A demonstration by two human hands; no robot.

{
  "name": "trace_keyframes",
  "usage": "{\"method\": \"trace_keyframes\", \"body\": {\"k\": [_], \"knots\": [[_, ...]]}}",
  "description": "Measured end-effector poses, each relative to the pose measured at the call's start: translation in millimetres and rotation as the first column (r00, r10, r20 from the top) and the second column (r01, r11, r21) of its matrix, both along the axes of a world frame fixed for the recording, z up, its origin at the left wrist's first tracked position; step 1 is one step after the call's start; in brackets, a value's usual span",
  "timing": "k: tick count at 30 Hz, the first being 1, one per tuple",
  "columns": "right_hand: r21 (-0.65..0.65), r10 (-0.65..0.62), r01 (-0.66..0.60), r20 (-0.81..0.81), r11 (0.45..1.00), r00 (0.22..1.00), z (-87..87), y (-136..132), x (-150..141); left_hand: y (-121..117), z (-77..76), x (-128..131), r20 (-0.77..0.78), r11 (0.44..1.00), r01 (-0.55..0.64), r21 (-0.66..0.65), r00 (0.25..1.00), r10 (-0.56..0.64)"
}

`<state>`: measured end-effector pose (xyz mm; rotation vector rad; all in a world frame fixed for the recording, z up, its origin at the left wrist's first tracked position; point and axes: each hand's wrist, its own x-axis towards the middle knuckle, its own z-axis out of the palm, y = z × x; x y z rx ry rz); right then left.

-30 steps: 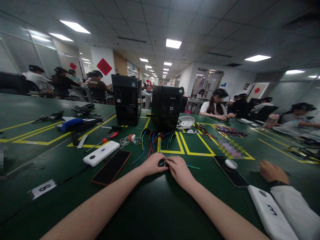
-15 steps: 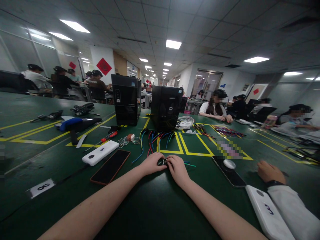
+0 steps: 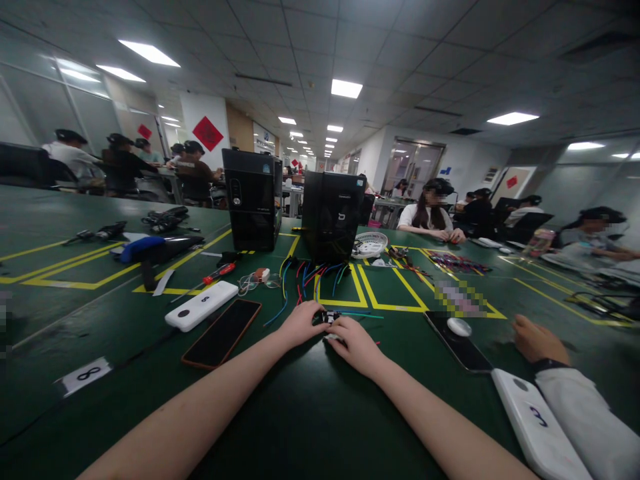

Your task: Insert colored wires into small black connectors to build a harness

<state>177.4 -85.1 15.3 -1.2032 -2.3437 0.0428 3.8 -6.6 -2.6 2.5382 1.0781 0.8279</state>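
Observation:
My left hand (image 3: 302,325) and my right hand (image 3: 358,345) meet at the middle of the green table. Between their fingertips is a small black-and-silver part with wires (image 3: 331,317); its exact kind is too small to make out. Both hands are closed on it, thumbs and fingers pinching from either side. A blue-green wire (image 3: 369,316) runs from it to the right, and a red wire end (image 3: 378,343) shows beside my right hand. Beyond my hands lie several loose coloured wires (image 3: 306,280).
Two black computer cases (image 3: 330,217) stand ahead. To the left lie a phone (image 3: 223,333), a white power bank (image 3: 201,307) and a red screwdriver (image 3: 218,273). At right are another phone (image 3: 460,343), a white power bank (image 3: 537,417) and a co-worker's hand (image 3: 540,341).
The small part has turned between my fingers and shows more of itself. Its blue-green wire now points straighter right, and my right hand has shifted slightly lower. A red wire end has appeared.

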Motion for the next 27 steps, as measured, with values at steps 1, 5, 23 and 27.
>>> {"method": "trace_keyframes", "body": {"k": [1,5,23,27], "knots": [[0.014,-0.017,0.018,-0.018,1.0,1.0,-0.1,2.3,3.0,0.2,-0.1,-0.3,0.001,1.0,0.004,-0.001,1.0,-0.004],[0.088,-0.132,0.138,-0.068,0.986,0.989,0.5,12.9,19.4,-0.5,1.4,-1.8,-0.001,1.0,0.019,-0.014,1.0,-0.019],[0.026,-0.275,0.294,-0.276,0.956,0.921,3.9,10.6,20.9,-3.3,7.1,-2.5,-0.008,0.984,0.177,-0.038,0.984,-0.177],[0.041,-0.052,0.057,-0.11,0.998,0.993,10.3,-0.7,11.8,-2.3,4.9,-2.3,-0.003,0.982,0.189,-0.016,0.982,-0.189]]}}
